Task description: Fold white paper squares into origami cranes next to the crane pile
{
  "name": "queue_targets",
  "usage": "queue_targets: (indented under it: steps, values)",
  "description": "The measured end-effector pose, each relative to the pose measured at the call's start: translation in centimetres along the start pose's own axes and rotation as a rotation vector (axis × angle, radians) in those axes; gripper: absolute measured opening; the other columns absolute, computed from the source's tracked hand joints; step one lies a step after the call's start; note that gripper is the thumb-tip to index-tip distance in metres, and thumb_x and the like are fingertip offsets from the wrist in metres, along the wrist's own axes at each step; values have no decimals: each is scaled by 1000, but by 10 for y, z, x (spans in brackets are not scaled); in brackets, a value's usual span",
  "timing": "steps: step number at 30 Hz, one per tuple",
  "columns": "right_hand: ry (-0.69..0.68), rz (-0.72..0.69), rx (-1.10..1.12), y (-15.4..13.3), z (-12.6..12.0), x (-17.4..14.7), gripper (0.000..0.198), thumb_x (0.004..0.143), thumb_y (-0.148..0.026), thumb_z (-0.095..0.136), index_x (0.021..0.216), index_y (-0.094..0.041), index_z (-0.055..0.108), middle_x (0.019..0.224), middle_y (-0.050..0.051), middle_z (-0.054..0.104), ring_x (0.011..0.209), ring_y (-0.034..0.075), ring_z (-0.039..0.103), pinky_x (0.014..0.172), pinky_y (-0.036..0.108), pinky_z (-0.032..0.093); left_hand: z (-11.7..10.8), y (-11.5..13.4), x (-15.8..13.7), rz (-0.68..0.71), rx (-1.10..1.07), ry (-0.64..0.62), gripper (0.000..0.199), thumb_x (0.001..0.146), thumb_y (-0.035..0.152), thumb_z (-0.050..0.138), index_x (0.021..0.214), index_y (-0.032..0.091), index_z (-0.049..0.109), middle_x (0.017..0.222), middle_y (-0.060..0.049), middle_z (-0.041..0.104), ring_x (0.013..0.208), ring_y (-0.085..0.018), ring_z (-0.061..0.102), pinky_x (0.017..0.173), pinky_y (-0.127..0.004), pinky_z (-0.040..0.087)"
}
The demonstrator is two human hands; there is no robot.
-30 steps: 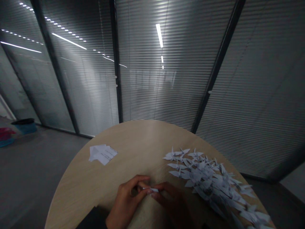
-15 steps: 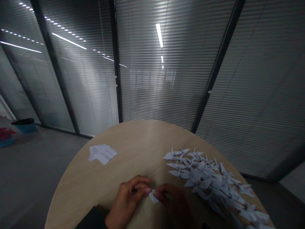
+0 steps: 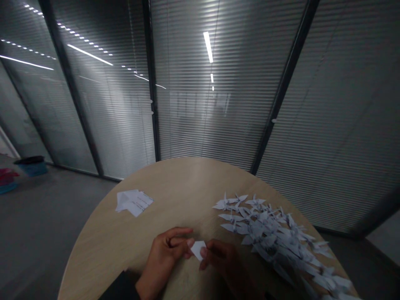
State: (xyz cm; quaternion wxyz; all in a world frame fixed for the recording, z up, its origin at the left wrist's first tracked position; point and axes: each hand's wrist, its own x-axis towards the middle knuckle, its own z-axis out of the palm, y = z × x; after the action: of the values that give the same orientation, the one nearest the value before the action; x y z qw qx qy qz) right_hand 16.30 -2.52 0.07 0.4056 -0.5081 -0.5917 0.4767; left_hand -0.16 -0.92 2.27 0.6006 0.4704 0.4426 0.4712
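Note:
Between my hands, near the front of the table, is a small folded piece of white paper [image 3: 197, 249]. My left hand [image 3: 170, 253] pinches its left corner between thumb and fingers. The right edge of the paper is gripped by my right hand [image 3: 218, 257], thumb on top; its lower part lies in shadow. Close by on the right spreads a large heap of folded white paper cranes [image 3: 268, 229], several with wings and necks sticking up. Over to the left lie a few loose sheets of white paper [image 3: 133, 202], overlapping, one with printed lines.
The round wooden table [image 3: 184, 183] has a curved far edge close to glass partitions with blinds [image 3: 212, 125]. On the floor at the left stand a blue bin with a dark rim [image 3: 33, 167] and a red and blue container [image 3: 6, 180].
The folded paper has turned and now shows more of its face between my fingers. Both hands have shifted slightly. The paper cranes and loose sheets have stayed put.

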Motion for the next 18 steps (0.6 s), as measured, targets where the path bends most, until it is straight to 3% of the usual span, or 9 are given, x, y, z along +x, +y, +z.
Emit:
queue_targets:
  steps: [6,9,12,15,18]
  values:
    - [-75,12,77,-10,-3,-2,38,71,-50,56,53,-18,65,57,2,65,64,18,60,68,29,41,-4,-4,3,50,48,-12,32,57,39,78,76,14,75,58,-5,73,53,-15,62,54,-24,48]
    - [-66,68,258,-9,-5,-4,32,67,-46,63,54,-17,64,54,1,61,57,15,56,64,27,41,-5,-8,2,183,135,-69,26,61,41,76,75,19,77,83,-9,77,77,-22,69,71,-29,53]
    - [-81,138,542,-4,-3,-9,29,66,-42,67,57,-15,64,54,0,59,56,14,56,63,27,44,-6,-8,0,336,262,-143,29,62,41,76,86,26,76,101,-8,74,96,-25,66,85,-32,51]
    - [-109,148,741,1,1,-14,27,67,-40,67,59,-15,64,51,-2,55,52,13,55,60,27,47,-7,-6,-3,444,389,-202,26,70,43,69,91,28,75,99,-7,75,94,-24,67,85,-32,51]
    - [-164,122,710,3,2,-12,30,72,-43,62,63,-15,63,54,-1,56,54,13,56,60,28,49,-8,-4,-5,518,434,-190,27,78,46,60,87,26,75,93,-8,76,89,-22,68,80,-30,52]
